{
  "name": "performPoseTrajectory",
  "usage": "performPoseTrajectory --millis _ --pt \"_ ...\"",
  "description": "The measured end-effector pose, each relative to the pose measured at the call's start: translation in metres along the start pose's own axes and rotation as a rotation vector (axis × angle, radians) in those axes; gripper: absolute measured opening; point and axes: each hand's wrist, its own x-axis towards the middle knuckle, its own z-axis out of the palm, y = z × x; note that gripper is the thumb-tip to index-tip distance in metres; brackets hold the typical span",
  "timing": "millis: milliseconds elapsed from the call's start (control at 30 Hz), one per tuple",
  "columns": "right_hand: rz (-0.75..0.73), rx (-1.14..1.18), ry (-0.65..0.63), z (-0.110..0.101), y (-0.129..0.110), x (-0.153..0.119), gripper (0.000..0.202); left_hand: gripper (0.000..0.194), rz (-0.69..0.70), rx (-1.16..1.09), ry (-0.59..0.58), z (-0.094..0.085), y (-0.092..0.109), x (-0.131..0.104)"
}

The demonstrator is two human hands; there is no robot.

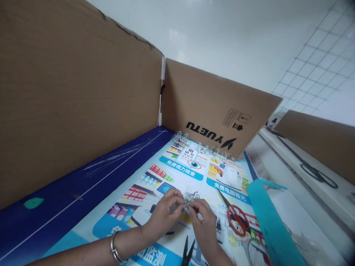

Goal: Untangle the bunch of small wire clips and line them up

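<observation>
A tangled bundle of thin silvery wire (189,197) is held up between both hands over the printed sheet. My left hand (168,208) pinches its left side, thumb and forefinger together. My right hand (203,218) grips the right side with bent fingers. What exactly lies between the fingertips is too small to make out. Below my hands, black-handled pliers or snips (188,253) lie partly out of the frame. Scissors with red handles (238,220) rest to the right of my right hand.
Cardboard panels (216,99) stand behind and to the left. Several similar wire tangles (205,148) line the foot of the back panel. Loose thin wires (116,157) lie on the blue strip at left. A teal box (266,214) and a wire coil (256,251) are at right.
</observation>
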Motion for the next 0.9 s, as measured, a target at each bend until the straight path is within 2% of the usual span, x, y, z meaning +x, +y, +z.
performPoseTrajectory --millis 233,433,567,733,900 --pt "-0.145 -0.117 0.003 -0.003 0.013 -0.005 0.013 0.015 -0.009 0.018 0.043 -0.002 -0.004 0.006" --pt "-0.220 -0.166 0.006 -0.002 0.015 -0.006 0.014 0.013 -0.161 -0.076 0.078 0.002 -0.017 0.013" --pt "-0.203 -0.138 -0.005 -0.002 0.011 -0.006 0.014 0.013 -0.205 -0.124 0.062 0.002 -0.016 0.009" --pt "-0.082 -0.028 -0.012 -0.002 0.006 -0.006 0.014 0.010 -0.263 -0.208 0.027 -0.002 -0.007 0.003" --pt "-0.038 0.031 0.007 0.000 0.005 -0.008 0.013 0.013 -0.332 -0.298 0.018 -0.005 -0.003 0.000"
